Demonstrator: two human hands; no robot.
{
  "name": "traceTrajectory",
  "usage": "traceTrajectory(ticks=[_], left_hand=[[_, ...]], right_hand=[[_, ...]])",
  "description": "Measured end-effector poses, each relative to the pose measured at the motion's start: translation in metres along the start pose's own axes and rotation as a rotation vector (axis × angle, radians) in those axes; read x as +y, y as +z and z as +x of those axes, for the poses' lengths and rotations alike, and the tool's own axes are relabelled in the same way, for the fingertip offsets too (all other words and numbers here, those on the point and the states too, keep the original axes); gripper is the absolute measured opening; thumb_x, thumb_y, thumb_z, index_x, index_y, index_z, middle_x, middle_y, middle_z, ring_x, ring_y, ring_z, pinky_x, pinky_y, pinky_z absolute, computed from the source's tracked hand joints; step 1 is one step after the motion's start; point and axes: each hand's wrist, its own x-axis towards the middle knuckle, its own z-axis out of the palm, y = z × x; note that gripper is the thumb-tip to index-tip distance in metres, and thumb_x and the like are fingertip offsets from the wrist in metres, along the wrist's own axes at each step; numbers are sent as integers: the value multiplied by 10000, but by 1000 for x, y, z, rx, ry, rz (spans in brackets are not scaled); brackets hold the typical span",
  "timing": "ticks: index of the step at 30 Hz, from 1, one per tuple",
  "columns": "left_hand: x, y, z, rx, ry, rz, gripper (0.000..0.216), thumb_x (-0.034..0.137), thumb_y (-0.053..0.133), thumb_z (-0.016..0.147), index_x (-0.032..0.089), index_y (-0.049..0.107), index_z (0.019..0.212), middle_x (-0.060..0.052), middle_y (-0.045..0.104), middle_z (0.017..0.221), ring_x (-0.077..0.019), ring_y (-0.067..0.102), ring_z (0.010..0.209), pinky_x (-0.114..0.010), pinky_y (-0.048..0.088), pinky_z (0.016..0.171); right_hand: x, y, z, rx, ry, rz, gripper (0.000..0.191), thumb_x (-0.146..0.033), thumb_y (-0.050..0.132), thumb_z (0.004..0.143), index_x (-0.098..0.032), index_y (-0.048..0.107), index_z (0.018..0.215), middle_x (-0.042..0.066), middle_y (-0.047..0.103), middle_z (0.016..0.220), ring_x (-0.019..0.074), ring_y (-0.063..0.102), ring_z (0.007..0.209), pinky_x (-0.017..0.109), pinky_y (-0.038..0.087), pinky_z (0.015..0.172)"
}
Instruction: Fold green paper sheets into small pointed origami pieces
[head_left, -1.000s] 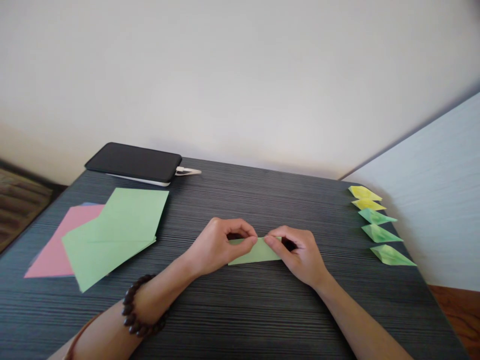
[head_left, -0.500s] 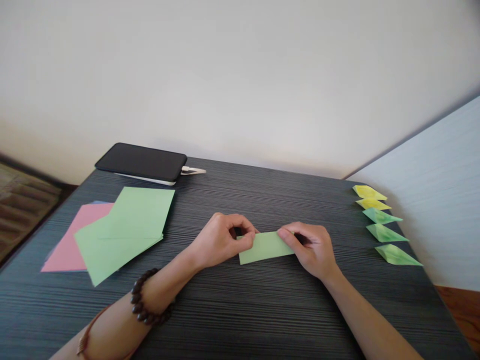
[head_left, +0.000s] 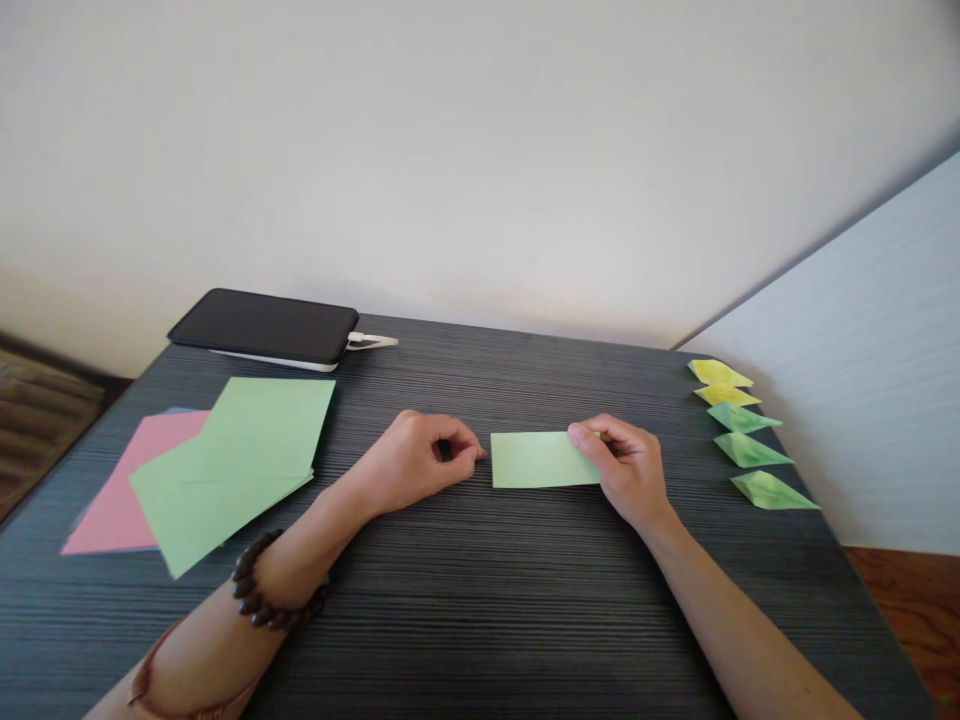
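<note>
A light green paper rectangle (head_left: 538, 460), which looks folded, is pinched at its right end by my right hand (head_left: 628, 468). Its left end sticks out free over the dark table. Just left of that end is my left hand (head_left: 420, 460), thumb and fingertips pressed together, apart from the paper with nothing showing between them. To the left lie loose green paper sheets (head_left: 262, 430) on top of pink paper (head_left: 124, 505).
A black phone (head_left: 266, 325) rests on a white object at the back left, with a white cable (head_left: 375, 342) plugged in. Several folded paper pieces, yellow (head_left: 720, 374) and green (head_left: 754, 450), line the right edge of the dark table (head_left: 480, 620). A wall stands behind.
My left hand has let go of the paper's left end and moved left. The paper, held by my right hand, has turned more level. The whole view has shifted slightly.
</note>
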Motion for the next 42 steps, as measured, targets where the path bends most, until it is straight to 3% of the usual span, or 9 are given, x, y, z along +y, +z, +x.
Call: traceTrajectory(ticks=[6,10,12,18,21,26,31,42], left_hand=[[8,4,-1,32,-87,-131,317,383,455,886,180,691,950,-6,705,829,-83,532,512,-189,385,470],[18,15,-4,23,23,-114,207,310,530,853,192,688,917,5,710,889,-128,615,750,-207,448,677],[20,20,-5,34,29,-117,171,275,540,840,187,685,864,14,709,846,-136,623,773,-217,445,715],[20,21,-5,26,-76,-152,205,296,529,841,188,703,831,30,713,799,-141,626,740,-219,441,671],[19,19,-5,25,-73,-149,208,272,530,829,187,719,836,31,722,803,-139,632,745,-209,447,685],[14,16,-4,-7,-59,-41,241,260,525,806,206,740,900,50,682,653,-77,488,475,-193,347,472],[7,9,-3,-25,-32,-65,256,215,499,791,199,741,873,59,614,562,-65,458,469,-167,329,462],[14,8,-3,-7,-4,-93,203,309,527,833,178,681,848,34,665,712,-66,454,498,-184,355,499]], right_hand=[[-6,5,0,-77,12,2,274,-380,579,835,-176,653,668,-21,550,526,86,427,460,228,317,433],[-19,18,-9,-149,-24,-22,228,-348,570,849,-183,684,741,-16,605,577,81,475,474,217,355,467],[-23,23,-12,-152,-29,-27,230,-346,565,853,-179,684,748,-11,618,585,81,482,475,216,368,477],[-24,25,-14,-184,-65,-52,212,-343,562,854,-186,684,778,-7,640,609,83,487,474,218,376,482],[-22,22,-11,-190,-62,-72,230,-344,552,860,-185,685,760,-7,636,596,90,503,484,223,375,486],[-17,10,-4,-203,-49,-97,258,-367,557,855,-189,693,726,0,654,616,109,551,536,235,392,522],[-8,0,2,-157,-50,-106,274,-381,564,844,-187,695,700,-6,643,594,108,532,512,234,382,498],[-17,14,-7,-157,6,-68,282,-394,559,848,-182,681,706,-18,576,537,89,460,455,224,334,442]])
